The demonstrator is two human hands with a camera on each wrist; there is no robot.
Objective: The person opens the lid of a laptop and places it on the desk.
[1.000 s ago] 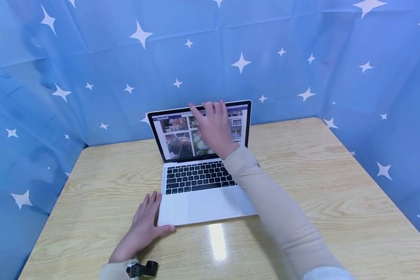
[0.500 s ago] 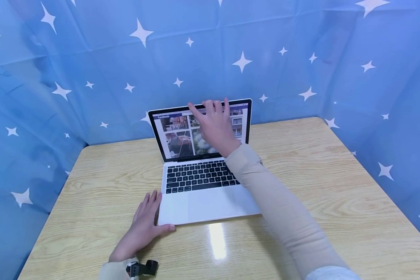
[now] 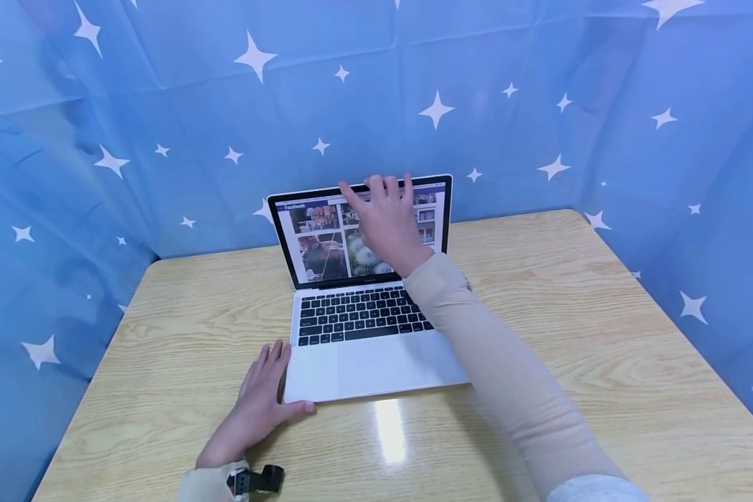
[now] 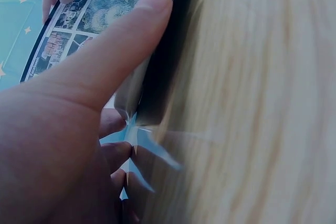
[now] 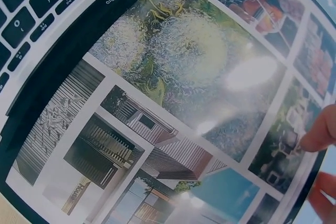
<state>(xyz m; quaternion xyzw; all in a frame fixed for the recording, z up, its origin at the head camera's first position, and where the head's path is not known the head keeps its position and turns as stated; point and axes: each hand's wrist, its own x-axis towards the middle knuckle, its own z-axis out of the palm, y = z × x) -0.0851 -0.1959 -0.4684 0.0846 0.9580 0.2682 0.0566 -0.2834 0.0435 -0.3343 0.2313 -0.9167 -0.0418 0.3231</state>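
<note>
A silver laptop (image 3: 383,362) lies open on the table, its screen (image 3: 323,258) lit with a page of photos. At the top edge of the lid is my right hand (image 3: 389,226), fingers hooked over the rim and thumb on the front. The right wrist view shows the thumb (image 5: 323,129) on the screen side and a finger reaching past the edge. My left hand (image 3: 257,401) rests on the table at the near left corner of the base. Its thumb (image 4: 123,43) lies along the front edge, and the extended fingers touch the left side.
A wooden table (image 3: 602,335) carries the laptop. Close behind the lid hangs a blue curtain (image 3: 508,132) with white stars, which also runs along both sides. A black strap (image 3: 257,481) is on the left wrist.
The lid's top edge and my right hand have shifted slightly upward in the head view, and one right finger has straightened above the rim. My left hand stays at the corner.
</note>
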